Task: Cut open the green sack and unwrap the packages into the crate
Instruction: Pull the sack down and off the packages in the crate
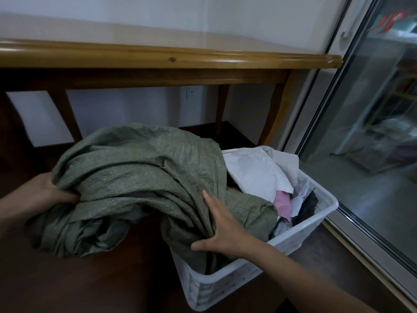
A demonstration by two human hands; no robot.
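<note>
While half over crate point(325, 213), sack point(135, 172) between hands point(52, 190) point(223, 229)

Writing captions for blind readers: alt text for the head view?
A left hand grips a crumpled green sack draped into a white crate of mailer bags; the right hand rests on it, fingers straight. Wooden table behind.

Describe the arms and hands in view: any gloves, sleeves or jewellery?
Both hands are bare: no gloves on the left hand or right hand. The forearms are bare too, with no sleeve in frame. No watch, ring or bracelet shows.
</note>
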